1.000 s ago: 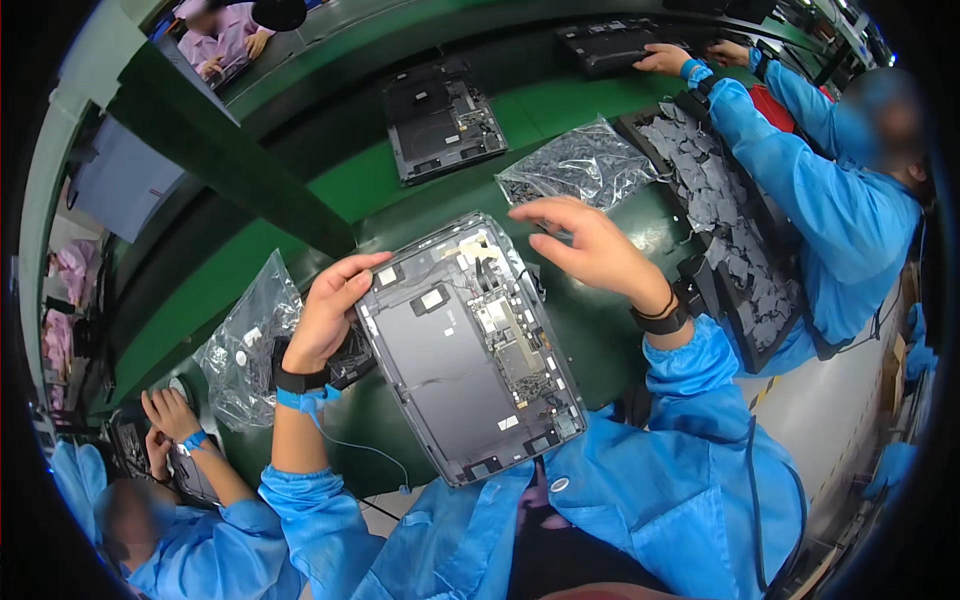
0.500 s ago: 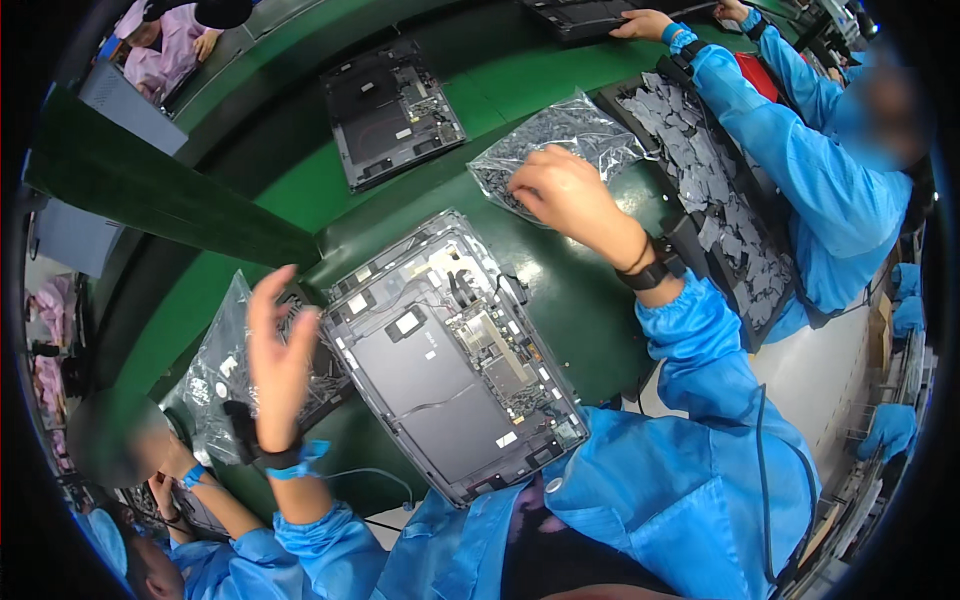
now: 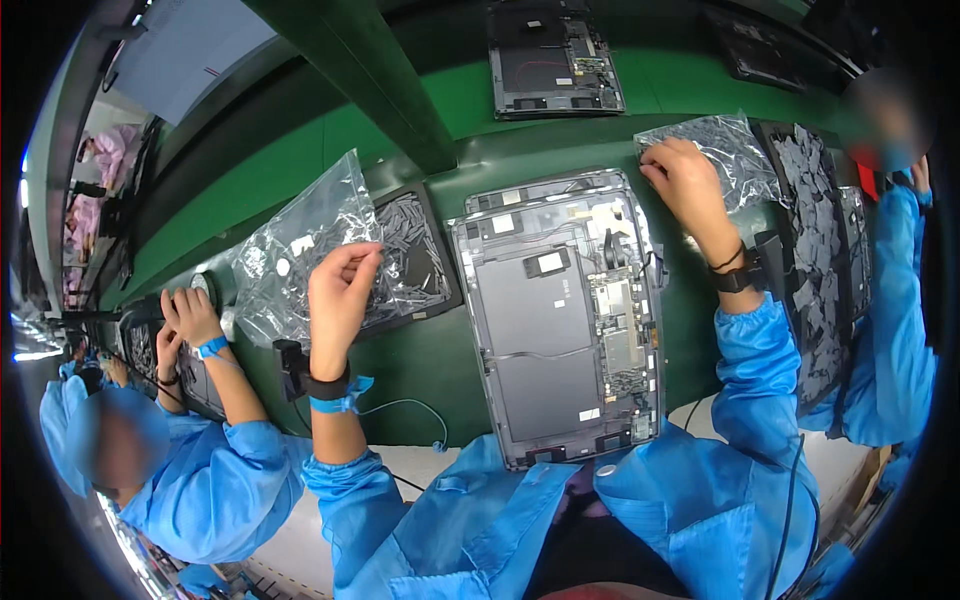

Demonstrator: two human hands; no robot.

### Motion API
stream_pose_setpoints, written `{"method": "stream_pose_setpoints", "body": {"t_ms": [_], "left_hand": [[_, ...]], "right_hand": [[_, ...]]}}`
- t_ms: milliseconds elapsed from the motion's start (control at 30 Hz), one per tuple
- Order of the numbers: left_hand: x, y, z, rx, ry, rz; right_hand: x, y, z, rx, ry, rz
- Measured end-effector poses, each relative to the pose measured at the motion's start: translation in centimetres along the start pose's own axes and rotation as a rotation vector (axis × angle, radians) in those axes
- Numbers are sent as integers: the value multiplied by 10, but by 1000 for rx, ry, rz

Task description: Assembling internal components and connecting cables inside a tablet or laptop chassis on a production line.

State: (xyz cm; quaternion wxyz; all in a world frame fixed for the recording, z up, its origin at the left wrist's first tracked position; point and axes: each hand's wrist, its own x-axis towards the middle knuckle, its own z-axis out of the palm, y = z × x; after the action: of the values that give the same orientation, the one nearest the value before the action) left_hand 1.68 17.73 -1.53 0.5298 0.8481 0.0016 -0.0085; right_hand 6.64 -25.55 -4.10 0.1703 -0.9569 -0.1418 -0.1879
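An opened laptop shell [image 3: 535, 340] with its circuit board [image 3: 622, 330] showing lies in front of me, on top of a similar shell [image 3: 545, 190]. My left hand [image 3: 340, 300] hovers over a clear plastic bag [image 3: 265, 265] and a black tray [image 3: 447, 245] of small dark grey strips, its thumb and fingers pinched together. Whatever is between those fingertips is too small to make out. My right hand [image 3: 692, 190] is at the near left side of another clear bag [image 3: 735, 150] of small dark parts. Its fingers are curled closed, and their contents are hidden.
Grey flat pieces [image 3: 815, 270] fill a long black tray at the right. Another opened laptop shell [image 3: 550, 65] lies at the back, beyond a green post [image 3: 350, 70]. Co-workers in blue sit on both sides; one's hand [image 3: 195, 315] is at the left.
My view has turned, shifting the bench in the picture. My left hand has gone from spread fingers to a pinch over the strips. The right stays closed at its bag.
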Motion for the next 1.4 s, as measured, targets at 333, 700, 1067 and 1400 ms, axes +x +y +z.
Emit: {"method": "stream_pose_setpoints", "body": {"t_ms": [333, 700, 1067, 1400], "left_hand": [[17, 4, 43, 625, 135, 477], [13, 3, 42, 630, 163, 292], [19, 9, 48, 590, 166, 318], [8, 16, 54, 284, 261, 417]], "right_hand": [[-7, -6, -12, 213, 31, 255], [-1, -44, -43, 1012, -23, 374], [-13, -57, -55, 1225, -142, 448], [-1, -62, -53, 656, -30, 135]]}}
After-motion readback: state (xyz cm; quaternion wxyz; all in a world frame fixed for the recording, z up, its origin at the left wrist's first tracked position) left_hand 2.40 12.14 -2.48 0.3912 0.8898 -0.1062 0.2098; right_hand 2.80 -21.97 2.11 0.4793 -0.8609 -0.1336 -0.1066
